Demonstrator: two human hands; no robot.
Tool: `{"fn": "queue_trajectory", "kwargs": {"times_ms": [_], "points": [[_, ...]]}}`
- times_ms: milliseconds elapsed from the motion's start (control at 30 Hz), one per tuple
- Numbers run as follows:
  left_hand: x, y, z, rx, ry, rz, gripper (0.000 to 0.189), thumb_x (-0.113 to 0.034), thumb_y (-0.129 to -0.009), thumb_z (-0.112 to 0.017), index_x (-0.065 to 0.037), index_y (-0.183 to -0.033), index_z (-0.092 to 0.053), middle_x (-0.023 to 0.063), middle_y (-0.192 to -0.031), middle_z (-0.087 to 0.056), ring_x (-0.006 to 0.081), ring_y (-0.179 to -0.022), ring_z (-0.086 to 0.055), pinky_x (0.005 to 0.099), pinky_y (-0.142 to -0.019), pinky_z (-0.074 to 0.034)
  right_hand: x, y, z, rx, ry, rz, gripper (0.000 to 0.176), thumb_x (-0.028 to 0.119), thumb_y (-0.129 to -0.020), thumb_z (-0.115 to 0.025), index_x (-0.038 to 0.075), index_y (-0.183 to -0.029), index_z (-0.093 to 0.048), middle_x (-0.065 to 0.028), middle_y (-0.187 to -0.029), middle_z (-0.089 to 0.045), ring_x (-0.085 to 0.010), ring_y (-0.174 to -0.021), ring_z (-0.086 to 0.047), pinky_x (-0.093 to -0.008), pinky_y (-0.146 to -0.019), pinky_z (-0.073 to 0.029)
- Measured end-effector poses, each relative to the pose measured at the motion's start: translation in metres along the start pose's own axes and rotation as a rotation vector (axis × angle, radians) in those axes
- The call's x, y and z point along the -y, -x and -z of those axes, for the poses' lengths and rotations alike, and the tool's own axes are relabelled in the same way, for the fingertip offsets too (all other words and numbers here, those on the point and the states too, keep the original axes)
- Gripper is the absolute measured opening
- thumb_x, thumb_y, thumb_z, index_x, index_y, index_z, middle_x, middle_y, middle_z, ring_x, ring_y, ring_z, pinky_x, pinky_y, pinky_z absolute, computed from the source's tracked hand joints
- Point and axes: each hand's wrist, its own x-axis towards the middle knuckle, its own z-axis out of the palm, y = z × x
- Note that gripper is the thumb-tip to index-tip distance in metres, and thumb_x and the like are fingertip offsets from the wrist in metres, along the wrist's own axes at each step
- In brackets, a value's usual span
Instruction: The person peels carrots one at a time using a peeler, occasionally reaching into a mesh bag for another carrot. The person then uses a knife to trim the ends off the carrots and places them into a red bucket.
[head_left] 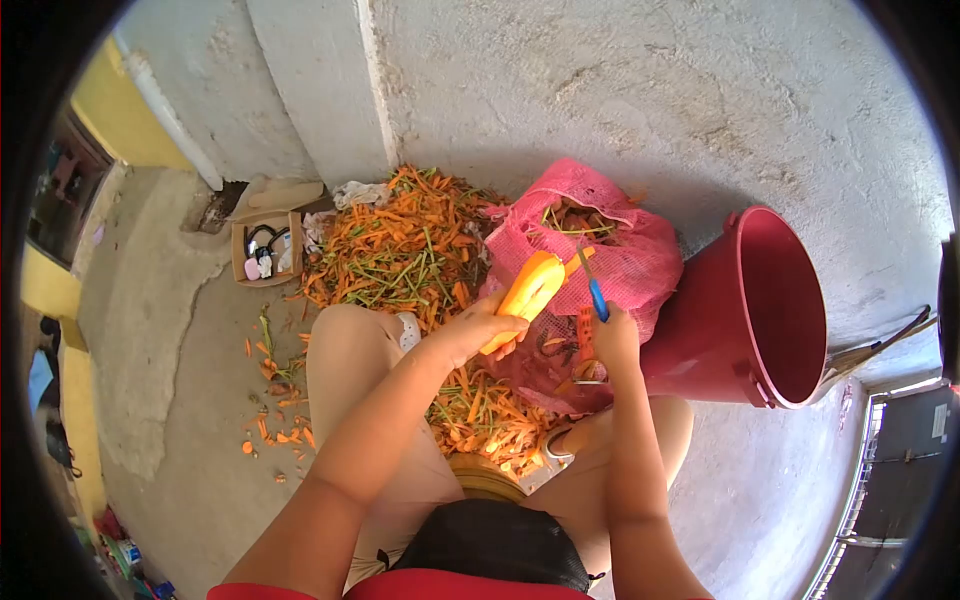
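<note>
My left hand (482, 330) is closed around a thick, peeled orange carrot (534, 290), which tilts up and away over the space between my knees. In my right hand (617, 342) is a knife (598, 298), gripped by its blue handle with the blade pointing up. A strip of orange peel (578, 262) shows between the carrot's far end and the blade. Just beyond both hands lies a pink mesh sack (650, 250), its mouth open on dark roots or stalks. Orange peelings and green stalks form a heap (400, 250) left of the sack.
A large dark red bucket (700, 325) leans on its side at the right. A cardboard box (266, 280) with cables stands by the wall (600, 90) at the left. Scattered carrot pieces (282, 436) lie on the concrete floor (220, 400). More peelings (490, 415) cover the floor between my legs.
</note>
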Motion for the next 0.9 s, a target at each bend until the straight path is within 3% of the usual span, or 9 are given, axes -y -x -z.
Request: {"fn": "queue_trajectory", "kwargs": {"times_ms": [100,267,367,567,667,733,800,867,900], "points": [[0.001,-0.002,-0.001,-0.006,0.080,0.012,0.046,-0.011,-0.079,-0.051,-0.008,-0.120,-0.031,0.0025,-0.072,-0.044,0.0084,-0.053,-0.044,0.0192,-0.042,-0.036,0.017,0.020,0.009,-0.047,-0.098,0.126,0.016,0.016,-0.073,-0.051,0.000,-0.074,-0.051,-0.0236,-0.064,-0.052,-0.0405,-0.066,-0.052,-0.0453,-0.059,-0.039],[0.005,-0.009,0.003,0.046,0.310,0.089,0.025,-0.008,-0.078,-0.050,-0.007,-0.102,-0.040,0.0019,-0.075,-0.044,0.0076,-0.057,-0.044,0.0185,-0.041,-0.033,0.041,0.046,0.008,0.073,0.116,0.198,0.019,0.023,-0.072,-0.054,0.006,-0.082,-0.054,-0.0181,-0.063,-0.057,-0.0344,-0.061,-0.057,-0.0440,-0.056,-0.045],[0.001,-0.008,0.002,-0.005,0.292,0.099,0.029,-0.006,-0.078,-0.051,-0.011,-0.103,-0.036,0.0023,-0.075,-0.042,0.0061,-0.056,-0.041,0.0157,-0.039,-0.032,0.045,0.051,0.011,0.139,0.153,0.243,0.022,0.025,-0.073,-0.054,0.006,-0.084,-0.053,-0.0186,-0.065,-0.057,-0.0341,-0.062,-0.057,-0.0437,-0.056,-0.046],[0.002,-0.005,0.009,0.069,0.246,0.154,0.030,-0.004,-0.077,-0.051,-0.010,-0.102,-0.036,0.0028,-0.074,-0.042,0.0050,-0.054,-0.041,0.0156,-0.038,-0.031,0.041,0.045,-0.001,0.168,0.178,0.185,0.027,0.026,-0.073,-0.055,0.004,-0.089,-0.052,-0.0175,-0.068,-0.058,-0.0339,-0.066,-0.058,-0.0431,-0.060,-0.047],[0.003,0.001,0.007,0.051,0.206,0.203,0.032,-0.004,-0.077,-0.052,-0.010,-0.103,-0.036,0.0030,-0.074,-0.042,0.0046,-0.053,-0.040,0.0152,-0.038,-0.030,0.022,0.026,-0.016,0.028,0.188,0.124,0.020,0.019,-0.071,-0.054,0.001,-0.080,-0.054,-0.0212,-0.068,-0.057,-0.0370,-0.063,-0.056,-0.0431,-0.059,-0.045],[-0.003,0.009,0.000,0.162,0.244,0.240,0.033,-0.003,-0.077,-0.052,-0.011,-0.105,-0.036,0.0031,-0.074,-0.042,0.0044,-0.053,-0.040,0.0148,-0.038,-0.030,-0.066,-0.026,-0.064,0.157,-0.101,-0.113,0.020,0.019,-0.072,-0.052,0.001,-0.080,-0.054,-0.0213,-0.068,-0.057,-0.0367,-0.064,-0.056,-0.0426,-0.059,-0.045],[-0.010,0.016,-0.008,0.238,0.265,0.242,0.036,-0.004,-0.077,-0.051,-0.013,-0.108,-0.035,0.0034,-0.074,-0.043,0.0041,-0.053,-0.041,0.0140,-0.037,-0.029,-0.081,-0.040,-0.072,0.132,-0.184,-0.178,0.021,0.019,-0.073,-0.050,0.000,-0.080,-0.055,-0.0214,-0.068,-0.056,-0.0365,-0.065,-0.056,-0.0421,-0.059,-0.044],[-0.003,0.010,-0.004,0.143,0.287,0.217,0.036,-0.004,-0.077,-0.051,-0.013,-0.108,-0.036,0.0030,-0.074,-0.043,0.0042,-0.053,-0.041,0.0138,-0.037,-0.029,-0.041,-0.020,-0.028,-0.037,-0.030,-0.070,0.022,0.018,-0.073,-0.049,-0.001,-0.082,-0.055,-0.0216,-0.067,-0.056,-0.0365,-0.065,-0.056,-0.0417,-0.059,-0.043],[0.001,0.006,-0.001,0.098,0.300,0.206,0.036,-0.004,-0.077,-0.051,-0.013,-0.109,-0.036,0.0028,-0.074,-0.042,0.0042,-0.053,-0.040,0.0137,-0.036,-0.029,-0.020,-0.006,-0.009,0.030,-0.080,-0.050,0.022,0.018,-0.073,-0.049,-0.001,-0.082,-0.055,-0.0217,-0.067,-0.055,-0.0365,-0.065,-0.056,-0.0419,-0.059,-0.042]]}}
